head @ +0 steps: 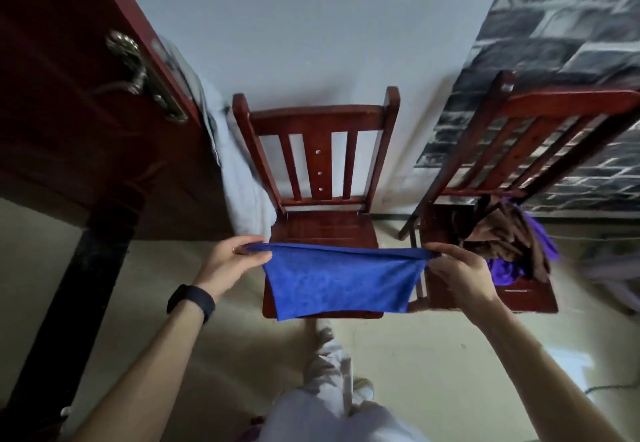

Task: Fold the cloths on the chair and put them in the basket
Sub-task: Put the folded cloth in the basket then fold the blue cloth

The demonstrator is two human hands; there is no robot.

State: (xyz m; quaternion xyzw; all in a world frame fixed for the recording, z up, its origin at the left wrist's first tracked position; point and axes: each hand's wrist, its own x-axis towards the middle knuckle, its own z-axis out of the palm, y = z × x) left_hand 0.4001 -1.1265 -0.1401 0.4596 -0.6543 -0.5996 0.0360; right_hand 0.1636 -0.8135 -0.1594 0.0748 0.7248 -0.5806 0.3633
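A blue cloth (337,280) hangs stretched between my hands over the seat of the middle wooden chair (322,227). My left hand (230,261) pinches its upper left corner, and my right hand (460,270) pinches the upper right corner. The cloth's lower edge droops over the seat's front. On the right chair (530,299) lies a heap with a brown cloth (502,237) on top of a purple cloth (505,273). No basket is in view.
A dark red door (86,112) with a metal handle (131,67) stands open at the left, and a pale garment (239,178) hangs beside it. Behind the chairs are a white wall and brick-pattern wallpaper (571,43). My legs in light trousers (329,389) are below.
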